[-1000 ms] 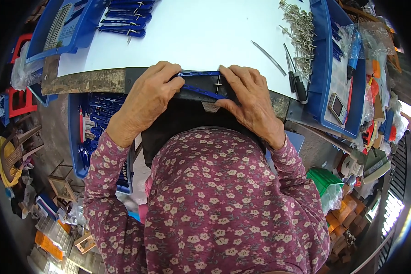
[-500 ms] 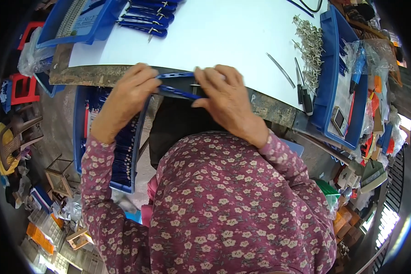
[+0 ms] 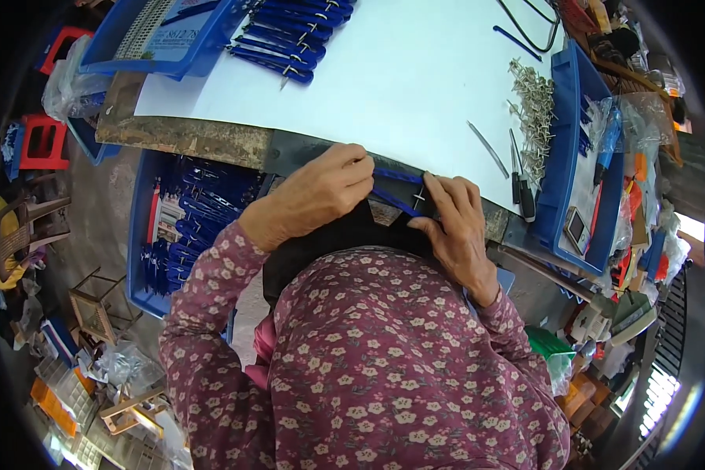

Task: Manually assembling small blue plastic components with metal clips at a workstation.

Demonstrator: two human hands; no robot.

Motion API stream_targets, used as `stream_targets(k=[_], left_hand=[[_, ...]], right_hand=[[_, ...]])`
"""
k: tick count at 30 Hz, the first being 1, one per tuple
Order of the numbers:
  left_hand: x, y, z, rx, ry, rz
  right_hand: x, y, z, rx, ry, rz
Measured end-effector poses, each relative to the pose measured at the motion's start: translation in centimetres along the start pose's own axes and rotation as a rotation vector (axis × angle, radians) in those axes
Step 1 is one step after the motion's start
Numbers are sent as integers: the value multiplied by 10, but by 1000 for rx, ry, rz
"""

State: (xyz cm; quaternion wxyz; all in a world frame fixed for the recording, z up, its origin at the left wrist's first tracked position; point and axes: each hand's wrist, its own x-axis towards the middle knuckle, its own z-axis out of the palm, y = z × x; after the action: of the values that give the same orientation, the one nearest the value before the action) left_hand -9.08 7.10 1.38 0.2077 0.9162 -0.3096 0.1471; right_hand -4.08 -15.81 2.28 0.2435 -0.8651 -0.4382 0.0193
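My left hand [image 3: 333,192] is closed on one end of a blue strap [image 3: 399,174] bent into a loop. The other end is pinched by my right hand [image 3: 456,219], with thumb and fingertips on it. Beside those fingertips a small metal fastener [image 3: 419,195] sits across the strap. The loop is held between my hands at the table's near edge, above a dark metal plate [image 3: 298,147]. Farther left on the white table top [image 3: 399,86], finished-looking blue straps [image 3: 278,53] with metal fasteners lie in an overlapping row.
Metal fasteners [image 3: 534,110] lie piled at right, near a thin metal tool [image 3: 487,149] and black-handled tools [image 3: 526,200]. Blue trays stand at right [image 3: 560,168] and far left [image 3: 204,55]. Below the table's left edge is a bin [image 3: 142,258] of blue straps.
Both hands have moved right and slightly down with the strap loop. More of the bin of blue straps now shows. The whole view has shifted a little.
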Motion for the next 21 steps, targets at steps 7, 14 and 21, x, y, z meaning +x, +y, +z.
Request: stream_targets(k=[7, 14, 21], left_hand=[[-60, -28, -48, 18, 101, -356], [-61, -20, -43, -32, 169, -372], [-5, -10, 4, -245, 80, -145]], right_hand=[[71, -35, 53, 106, 69, -201], [66, -33, 40, 80, 67, -228], [12, -1, 8, 2, 64, 29]])
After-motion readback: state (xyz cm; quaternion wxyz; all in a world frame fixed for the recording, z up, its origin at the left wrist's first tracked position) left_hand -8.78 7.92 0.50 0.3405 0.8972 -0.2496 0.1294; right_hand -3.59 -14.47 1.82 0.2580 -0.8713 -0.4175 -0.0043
